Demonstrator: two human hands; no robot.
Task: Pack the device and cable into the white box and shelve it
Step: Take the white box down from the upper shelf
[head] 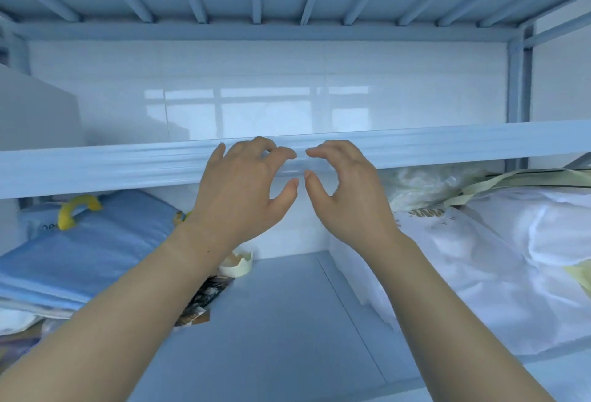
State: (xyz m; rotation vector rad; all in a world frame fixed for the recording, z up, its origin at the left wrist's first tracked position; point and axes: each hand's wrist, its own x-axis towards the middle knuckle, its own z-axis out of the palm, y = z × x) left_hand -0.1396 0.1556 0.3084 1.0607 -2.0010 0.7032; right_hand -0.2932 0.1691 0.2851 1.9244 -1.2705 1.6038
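Blue-grey shelf rail crosses in front of both hands. Left hand and right hand hover side by side, fingers curled and apart, holding nothing. A white box, possibly the task's, sits far left on the upper shelf.

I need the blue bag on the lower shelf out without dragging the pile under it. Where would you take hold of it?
Take the yellow handle on the blue bag. It arches up clear of the bag's top, leaving a gap for fingers. Come from the front with the left hand, which is nearer; both hands are empty. Lift before pulling, since the bag lies on the stacked items.
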